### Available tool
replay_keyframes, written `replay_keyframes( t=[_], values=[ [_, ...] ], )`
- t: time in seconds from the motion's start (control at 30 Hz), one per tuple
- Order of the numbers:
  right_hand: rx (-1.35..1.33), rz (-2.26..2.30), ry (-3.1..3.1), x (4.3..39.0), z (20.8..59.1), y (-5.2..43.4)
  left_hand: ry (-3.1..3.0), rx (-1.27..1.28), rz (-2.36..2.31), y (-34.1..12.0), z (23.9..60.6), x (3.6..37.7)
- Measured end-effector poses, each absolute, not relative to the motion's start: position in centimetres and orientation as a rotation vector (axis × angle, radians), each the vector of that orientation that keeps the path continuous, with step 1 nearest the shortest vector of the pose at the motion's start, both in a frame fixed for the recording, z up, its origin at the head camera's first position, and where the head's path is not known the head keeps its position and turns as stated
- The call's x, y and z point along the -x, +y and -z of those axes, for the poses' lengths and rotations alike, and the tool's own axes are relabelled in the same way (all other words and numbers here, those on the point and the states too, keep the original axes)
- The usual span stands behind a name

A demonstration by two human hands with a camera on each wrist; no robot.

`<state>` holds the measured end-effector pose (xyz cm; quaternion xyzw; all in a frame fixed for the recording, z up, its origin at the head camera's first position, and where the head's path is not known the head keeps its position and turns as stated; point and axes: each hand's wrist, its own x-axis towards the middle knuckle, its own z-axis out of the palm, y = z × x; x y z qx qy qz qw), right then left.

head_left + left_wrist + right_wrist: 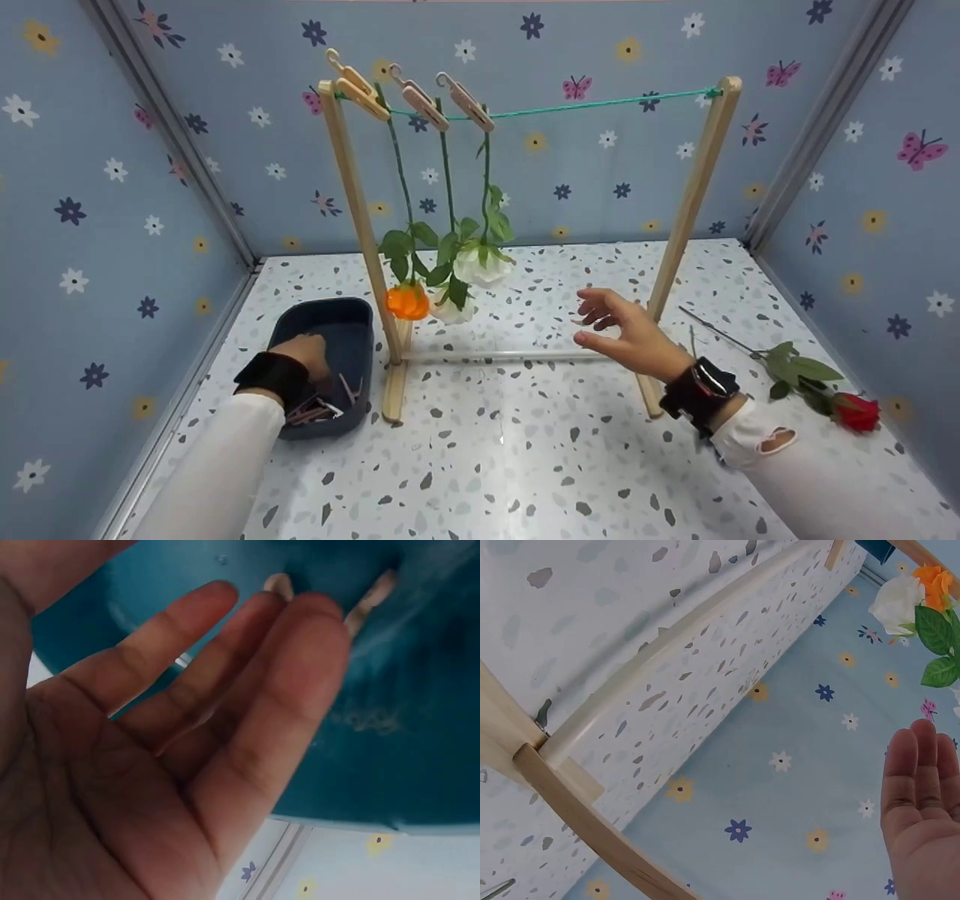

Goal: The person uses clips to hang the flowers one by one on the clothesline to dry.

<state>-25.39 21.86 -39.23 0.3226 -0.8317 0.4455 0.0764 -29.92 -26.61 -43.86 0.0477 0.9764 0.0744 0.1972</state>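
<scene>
My left hand [304, 352] reaches down into a dark blue bin [322, 304] that holds several wooden clothespins [319, 411]. In the left wrist view its fingers [225, 690] lie straight over the bin [390, 727] with clothespin tips [371, 596] just beyond them, and it holds nothing. My right hand [622, 334] hovers with relaxed fingers in front of the wooden rack [694, 191], near its right post, also holding nothing. An orange flower [407, 301] and two white flowers [480, 266] hang upside down from three clothespins [420, 97] on the green string [600, 103]. A red rose [855, 411] lies on the table to the right.
The speckled table [487, 465] is boxed in by blue flowered walls on three sides. The rack's low crossbar [667, 652] runs between its two feet. The right part of the string carries nothing. The hanging orange flower [936, 581] and a white flower [896, 604] show in the right wrist view.
</scene>
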Motion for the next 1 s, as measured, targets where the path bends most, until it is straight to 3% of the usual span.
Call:
replay_keyframes(
  t=[0.5, 0.63, 1.0],
  values=[
    [-0.969, -1.376, -2.517, 24.9, 40.5, 22.0, 2.806, -0.342, -0.061, -26.8, 45.3, 29.5],
    [-0.961, -1.364, -2.530, 25.7, 41.8, 22.4, 2.806, -0.311, -0.103, -26.8, 44.4, 29.6],
    [-0.985, -1.376, -2.504, 24.8, 40.4, 21.4, 2.919, -0.283, -0.436, -27.5, 40.8, 30.4]
  ],
)
